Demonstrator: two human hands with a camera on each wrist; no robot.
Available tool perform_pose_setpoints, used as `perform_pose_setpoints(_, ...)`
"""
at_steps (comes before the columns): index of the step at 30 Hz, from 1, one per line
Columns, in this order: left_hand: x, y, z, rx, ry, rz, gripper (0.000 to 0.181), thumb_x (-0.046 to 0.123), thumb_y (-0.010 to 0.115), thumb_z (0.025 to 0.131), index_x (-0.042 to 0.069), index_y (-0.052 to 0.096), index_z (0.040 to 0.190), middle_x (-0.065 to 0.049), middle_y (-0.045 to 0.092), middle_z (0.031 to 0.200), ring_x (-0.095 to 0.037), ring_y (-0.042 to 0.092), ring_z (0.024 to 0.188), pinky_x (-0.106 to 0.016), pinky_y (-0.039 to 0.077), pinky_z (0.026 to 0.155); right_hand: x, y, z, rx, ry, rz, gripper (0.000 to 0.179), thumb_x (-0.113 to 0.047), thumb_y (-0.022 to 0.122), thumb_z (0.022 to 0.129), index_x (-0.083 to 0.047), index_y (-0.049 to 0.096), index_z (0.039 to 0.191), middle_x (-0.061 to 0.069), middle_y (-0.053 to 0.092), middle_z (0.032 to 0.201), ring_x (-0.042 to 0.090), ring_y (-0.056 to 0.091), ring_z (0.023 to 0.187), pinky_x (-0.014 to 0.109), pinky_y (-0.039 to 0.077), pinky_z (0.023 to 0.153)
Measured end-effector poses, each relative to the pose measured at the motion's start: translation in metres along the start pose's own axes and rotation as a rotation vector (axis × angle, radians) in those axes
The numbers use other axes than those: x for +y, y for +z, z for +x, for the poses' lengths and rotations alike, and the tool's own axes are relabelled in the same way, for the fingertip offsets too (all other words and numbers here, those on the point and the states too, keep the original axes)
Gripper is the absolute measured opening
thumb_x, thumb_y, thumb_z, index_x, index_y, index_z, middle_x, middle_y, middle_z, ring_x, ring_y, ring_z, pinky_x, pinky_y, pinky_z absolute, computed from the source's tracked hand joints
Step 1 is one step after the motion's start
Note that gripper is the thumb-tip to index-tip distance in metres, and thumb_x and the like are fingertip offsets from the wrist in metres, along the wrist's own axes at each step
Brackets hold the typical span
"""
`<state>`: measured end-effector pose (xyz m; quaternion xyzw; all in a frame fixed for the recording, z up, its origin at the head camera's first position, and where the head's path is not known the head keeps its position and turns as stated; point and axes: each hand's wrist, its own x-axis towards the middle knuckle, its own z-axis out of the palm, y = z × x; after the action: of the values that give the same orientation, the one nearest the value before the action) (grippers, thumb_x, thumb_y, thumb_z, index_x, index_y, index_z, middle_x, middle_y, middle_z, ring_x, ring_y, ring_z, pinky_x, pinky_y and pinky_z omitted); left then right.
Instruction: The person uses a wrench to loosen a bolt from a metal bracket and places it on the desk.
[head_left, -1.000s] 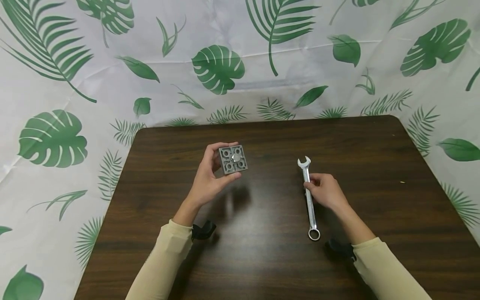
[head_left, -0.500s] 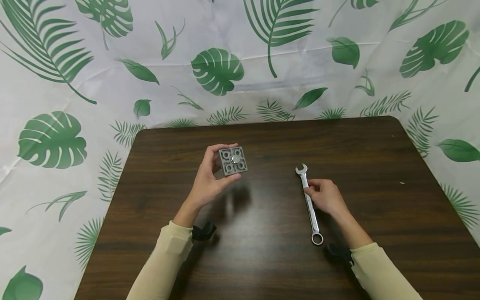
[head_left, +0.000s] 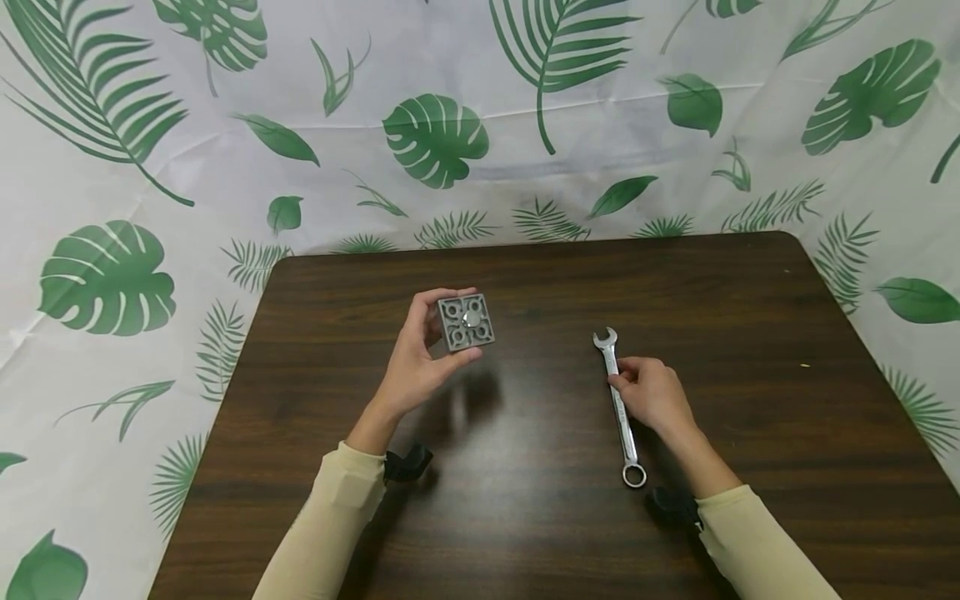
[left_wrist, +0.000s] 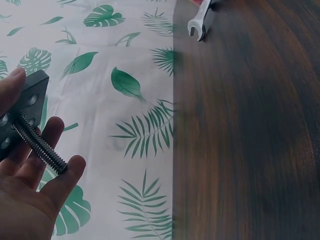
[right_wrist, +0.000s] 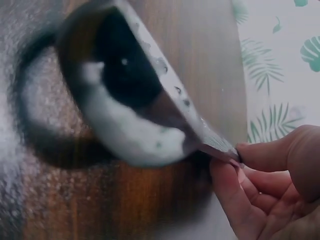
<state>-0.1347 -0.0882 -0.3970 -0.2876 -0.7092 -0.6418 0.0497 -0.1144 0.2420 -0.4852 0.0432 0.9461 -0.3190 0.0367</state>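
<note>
In the head view, my left hand [head_left: 412, 367] holds a grey square plate [head_left: 467, 337] by opposite edges, thumb below and fingers above. A shiny bolt head [head_left: 471, 318] sits at the middle of its ribbed face, among round holes. On the far side, in the left wrist view, the bolt's threaded shank [left_wrist: 40, 144] sticks out, its tip right at a fingertip [left_wrist: 76, 164]. My right hand [head_left: 658, 398] pinches a silver combination wrench [head_left: 622, 417] on its shaft between thumb and fingers. The wrench's open end points away from me, its ring end towards me.
Both hands are over a dark wood-grain table [head_left: 540, 517]. Behind it hangs a white cloth [head_left: 585, 108] printed with green leaves. A black strap mount [head_left: 408, 462] is on the left wrist. A small pale speck [head_left: 805, 365] lies on the right of the table.
The wrench came slightly towards me and turned, its open end shifting left and its ring end right, with my right hand moving along. My left hand and the plate stayed nearly still.
</note>
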Motion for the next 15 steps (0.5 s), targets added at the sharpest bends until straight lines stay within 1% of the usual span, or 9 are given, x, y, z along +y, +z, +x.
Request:
perform_pose_setpoints(4, 0.0005, 0.0001, 0.0005, 0.0, 0.003, -0.004, 0.068, -0.017, 0.074, 0.077, -0.009, 0.036, 0.134, -0.023, 0.049, 0.141, -0.028, 0.06, 0.109, -0.029, 0.05, 0.086, -0.0002, -0.0004, -0.0006, 0.006, -0.001, -0.028, 0.027, -0.015, 0.068, 0.09, 0.002, 0.07, 0.111, 0.003, 0.067, 0.077, 0.017, 0.054, 0.062, 0.033, 0.039, 0.055)
perform_pose_setpoints(11, -0.0007, 0.0, 0.0012, 0.0, 0.002, -0.017, 0.069, -0.016, 0.074, 0.077, -0.009, 0.036, 0.134, -0.021, 0.049, 0.142, -0.028, 0.059, 0.11, -0.03, 0.05, 0.087, -0.0016, -0.0024, -0.0012, 0.035, -0.028, -0.087, 0.018, -0.015, 0.069, 0.088, -0.002, 0.072, 0.1, 0.0, 0.064, 0.07, 0.02, 0.054, 0.062, 0.037, 0.039, 0.055)
perform_pose_setpoints(15, -0.0012, -0.0005, 0.0012, 0.007, 0.001, -0.017, 0.069, -0.017, 0.074, 0.077, -0.009, 0.036, 0.134, -0.021, 0.05, 0.142, -0.029, 0.059, 0.111, -0.03, 0.049, 0.087, -0.0023, -0.0038, -0.0008, 0.036, -0.03, -0.109, 0.015, -0.016, 0.07, 0.088, -0.004, 0.073, 0.096, 0.001, 0.063, 0.07, 0.023, 0.055, 0.064, 0.039, 0.04, 0.057)
